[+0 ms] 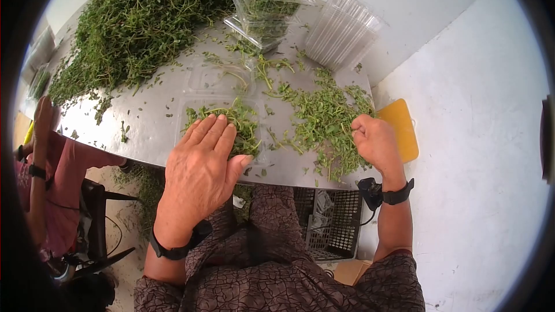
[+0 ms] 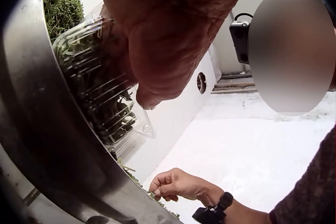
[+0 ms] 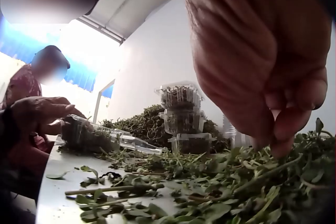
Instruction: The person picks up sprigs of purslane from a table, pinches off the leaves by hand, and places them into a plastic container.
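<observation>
My left hand point(image 1: 199, 164) lies flat with straight fingers, pressing on leafy green sprigs point(image 1: 245, 124) in a clear plastic clamshell box point(image 1: 180, 130). The box's lid point(image 1: 199, 81) is folded back on the far side. From the left wrist, the box's ribbed wall point(image 2: 97, 82) shows beneath the palm. My right hand point(image 1: 376, 141) is at the right edge of a loose heap of picked greens point(image 1: 326, 115), fingers curled and thumb against them. In the right wrist view its fingertips point(image 3: 283, 148) pinch down among the leaves; the bit they hold is mostly hidden.
A large mound of greens point(image 1: 144, 23) covers the table's back left. Filled clamshell boxes point(image 1: 269, 8) are stacked behind, beside nested clear boxes point(image 1: 344, 29). A yellow board point(image 1: 399, 130) is beyond the right edge, a black crate point(image 1: 332, 225) below. Another person point(image 1: 58, 196) sits left.
</observation>
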Action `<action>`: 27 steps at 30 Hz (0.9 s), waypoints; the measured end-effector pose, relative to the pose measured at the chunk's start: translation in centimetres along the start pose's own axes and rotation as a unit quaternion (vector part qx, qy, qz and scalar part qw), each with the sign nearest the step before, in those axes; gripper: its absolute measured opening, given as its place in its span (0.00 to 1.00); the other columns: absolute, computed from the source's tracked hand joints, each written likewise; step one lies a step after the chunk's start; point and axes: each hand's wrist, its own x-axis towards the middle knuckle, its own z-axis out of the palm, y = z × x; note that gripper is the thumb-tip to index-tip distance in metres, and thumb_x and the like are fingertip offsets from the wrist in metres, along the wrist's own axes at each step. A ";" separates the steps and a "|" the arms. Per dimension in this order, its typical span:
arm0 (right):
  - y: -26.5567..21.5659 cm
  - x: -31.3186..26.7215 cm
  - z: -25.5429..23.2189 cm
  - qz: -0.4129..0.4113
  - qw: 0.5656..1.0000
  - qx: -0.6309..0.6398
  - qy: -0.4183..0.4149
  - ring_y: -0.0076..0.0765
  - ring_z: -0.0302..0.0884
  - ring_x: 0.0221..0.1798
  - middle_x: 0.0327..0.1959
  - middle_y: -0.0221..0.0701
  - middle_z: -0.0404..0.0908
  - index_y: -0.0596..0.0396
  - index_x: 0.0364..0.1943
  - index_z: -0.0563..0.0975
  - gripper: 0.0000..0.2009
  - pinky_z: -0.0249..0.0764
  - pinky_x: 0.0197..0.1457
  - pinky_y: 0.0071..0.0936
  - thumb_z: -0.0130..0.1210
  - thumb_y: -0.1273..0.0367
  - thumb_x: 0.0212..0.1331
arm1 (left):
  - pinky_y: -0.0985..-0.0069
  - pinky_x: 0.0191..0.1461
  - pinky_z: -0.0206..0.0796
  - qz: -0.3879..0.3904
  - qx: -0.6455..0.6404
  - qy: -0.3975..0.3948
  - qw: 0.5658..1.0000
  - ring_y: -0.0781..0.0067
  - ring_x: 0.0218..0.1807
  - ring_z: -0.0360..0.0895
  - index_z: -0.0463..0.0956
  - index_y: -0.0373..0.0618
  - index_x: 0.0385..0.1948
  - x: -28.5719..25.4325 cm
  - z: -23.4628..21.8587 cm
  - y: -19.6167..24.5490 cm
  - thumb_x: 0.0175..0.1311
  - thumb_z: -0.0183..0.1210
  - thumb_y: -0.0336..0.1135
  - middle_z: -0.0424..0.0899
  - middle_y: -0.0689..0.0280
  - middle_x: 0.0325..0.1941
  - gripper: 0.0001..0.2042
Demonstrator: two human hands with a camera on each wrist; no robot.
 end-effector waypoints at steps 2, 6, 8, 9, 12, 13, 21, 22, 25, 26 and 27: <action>-0.3 -0.1 0.3 -0.004 1.000 0.009 0.007 0.52 0.80 0.31 0.24 0.41 0.81 0.55 0.32 0.79 0.05 0.74 0.36 0.42 0.56 0.71 0.54 | 0.56 0.66 0.64 0.000 0.002 0.000 1.000 0.45 0.61 0.74 0.76 0.32 0.51 0.0 0.0 0.0 0.68 0.54 0.45 0.79 0.46 0.56 0.22; -2.0 -0.2 0.5 0.013 1.000 0.018 0.000 0.51 0.79 0.27 0.21 0.40 0.79 0.56 0.29 0.80 0.07 0.73 0.32 0.42 0.59 0.66 0.54 | 0.57 0.66 0.64 0.001 0.001 0.002 1.000 0.44 0.61 0.74 0.76 0.31 0.51 0.0 0.0 0.0 0.67 0.54 0.45 0.79 0.46 0.56 0.22; -2.7 -0.3 0.5 0.021 0.999 -0.034 -0.012 0.52 0.78 0.24 0.17 0.41 0.77 0.57 0.26 0.80 0.12 0.72 0.29 0.43 0.63 0.61 0.53 | 0.57 0.66 0.64 0.002 -0.001 0.003 1.000 0.44 0.61 0.74 0.76 0.31 0.51 0.0 0.0 0.0 0.67 0.55 0.44 0.79 0.46 0.56 0.22; -2.7 -0.3 0.7 0.020 0.999 -0.033 -0.012 0.52 0.78 0.24 0.17 0.41 0.77 0.57 0.26 0.80 0.12 0.72 0.29 0.43 0.63 0.61 0.53 | 0.56 0.66 0.64 0.002 -0.007 0.005 1.000 0.44 0.61 0.74 0.76 0.31 0.52 0.0 -0.1 0.0 0.67 0.55 0.44 0.79 0.46 0.56 0.22; -2.5 -0.4 1.4 -0.017 0.997 -0.075 0.013 0.53 0.77 0.23 0.16 0.42 0.75 0.57 0.22 0.78 0.11 0.71 0.28 0.43 0.62 0.63 0.50 | 0.56 0.67 0.63 -0.001 -0.021 0.011 1.000 0.45 0.62 0.74 0.75 0.31 0.52 0.0 -0.1 0.0 0.66 0.56 0.42 0.79 0.45 0.57 0.22; -2.2 -0.3 1.6 -0.034 0.996 -0.076 0.022 0.54 0.76 0.23 0.16 0.43 0.75 0.57 0.21 0.77 0.10 0.71 0.28 0.43 0.61 0.65 0.49 | 0.56 0.68 0.62 -0.004 -0.029 0.014 0.999 0.45 0.63 0.73 0.75 0.30 0.53 -0.1 -0.1 0.0 0.66 0.56 0.41 0.78 0.45 0.58 0.22; -1.1 -0.1 2.7 -0.060 0.992 -0.072 0.081 0.57 0.74 0.24 0.18 0.46 0.75 0.58 0.16 0.74 0.06 0.70 0.27 0.42 0.56 0.73 0.43 | 0.52 0.74 0.54 0.009 -0.060 0.066 0.996 0.49 0.68 0.69 0.75 0.36 0.55 -0.3 -0.9 -0.2 0.63 0.57 0.31 0.73 0.52 0.65 0.18; -1.1 -0.1 2.5 -0.038 0.995 -0.034 0.085 0.54 0.74 0.23 0.18 0.46 0.75 0.58 0.17 0.75 0.05 0.70 0.27 0.41 0.56 0.73 0.44 | 0.51 0.75 0.53 0.013 -0.075 0.084 0.994 0.49 0.69 0.68 0.75 0.37 0.54 -0.3 -1.2 -0.1 0.63 0.56 0.29 0.73 0.53 0.66 0.18; -1.7 -0.4 1.5 0.013 0.994 0.070 0.083 0.43 0.73 0.20 0.16 0.42 0.74 0.58 0.21 0.78 0.03 0.68 0.25 0.35 0.56 0.74 0.46 | 0.54 0.71 0.59 0.052 -0.077 0.117 0.989 0.46 0.65 0.72 0.76 0.33 0.51 -0.4 -2.6 0.1 0.60 0.61 0.30 0.75 0.47 0.62 0.18; -2.0 -0.6 1.0 0.040 0.987 0.135 0.075 0.35 0.72 0.19 0.15 0.38 0.74 0.59 0.24 0.80 0.02 0.66 0.24 0.31 0.56 0.75 0.47 | 0.54 0.71 0.59 0.052 -0.076 0.118 0.989 0.46 0.65 0.72 0.76 0.33 0.51 -0.5 -2.9 0.4 0.60 0.61 0.30 0.75 0.47 0.62 0.18; -2.6 -0.9 0.4 0.039 0.987 0.136 0.075 0.35 0.72 0.19 0.15 0.38 0.74 0.59 0.24 0.80 0.02 0.66 0.24 0.31 0.56 0.75 0.47 | 0.56 0.69 0.62 0.055 -0.168 0.123 0.977 0.47 0.63 0.74 0.76 0.32 0.51 -0.9 -3.1 0.9 0.59 0.60 0.29 0.76 0.47 0.61 0.18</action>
